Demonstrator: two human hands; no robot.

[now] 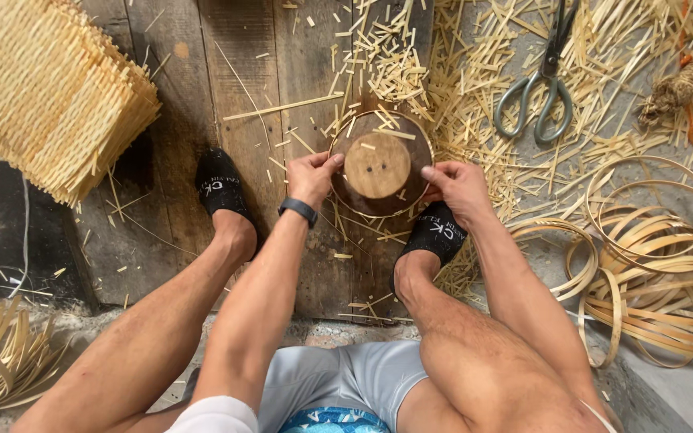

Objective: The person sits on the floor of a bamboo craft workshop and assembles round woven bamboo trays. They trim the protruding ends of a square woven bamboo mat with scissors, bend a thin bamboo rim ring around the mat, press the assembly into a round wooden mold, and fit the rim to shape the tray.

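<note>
Floor: wooden boards strewn with bamboo offcuts.
Count: one round wooden mould, one pair of scissors.
Hands: your left hand and right hand grip the mould's opposite edges, between your fingertips.

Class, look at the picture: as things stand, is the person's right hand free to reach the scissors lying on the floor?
Probably not at once. The right hand is gripping the round wooden form together with the left hand. The scissors lie uncovered on bamboo offcuts beyond it, nothing between, so letting go would likely open the way.
</note>
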